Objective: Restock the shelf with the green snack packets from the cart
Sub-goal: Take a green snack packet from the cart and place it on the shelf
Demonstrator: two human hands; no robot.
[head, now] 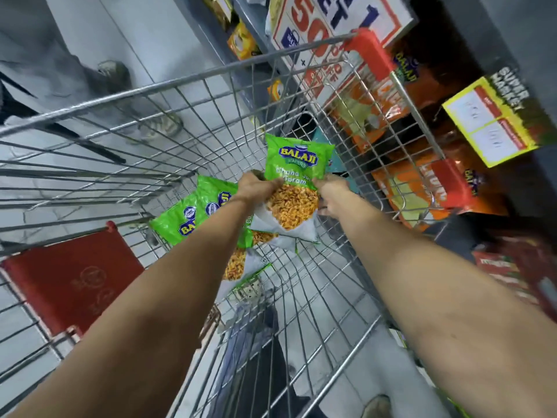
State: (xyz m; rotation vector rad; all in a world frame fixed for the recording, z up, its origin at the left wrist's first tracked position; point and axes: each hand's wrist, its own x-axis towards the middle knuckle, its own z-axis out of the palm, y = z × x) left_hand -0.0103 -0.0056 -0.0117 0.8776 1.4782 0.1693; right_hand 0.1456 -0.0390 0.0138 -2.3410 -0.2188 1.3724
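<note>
Both of my arms reach down into a wire shopping cart (156, 95). A green snack packet (297, 159) with a blue and yellow logo is held upright between my hands. My left hand (256, 188) grips its left edge and my right hand (333, 196) grips its right edge. Under my left forearm lie more green packets (193, 214) on the cart floor, partly hidden by the arm. The shelf (518, 31) stands to the right of the cart.
Orange snack packets (388, 107) fill the shelf beyond the cart's right wall. A yellow price tag (494, 122) and a red and white offer sign (325, 25) hang on the shelf. A red child-seat flap (72, 279) sits at the cart's near left. Another person's shoes (114, 73) stand on the floor.
</note>
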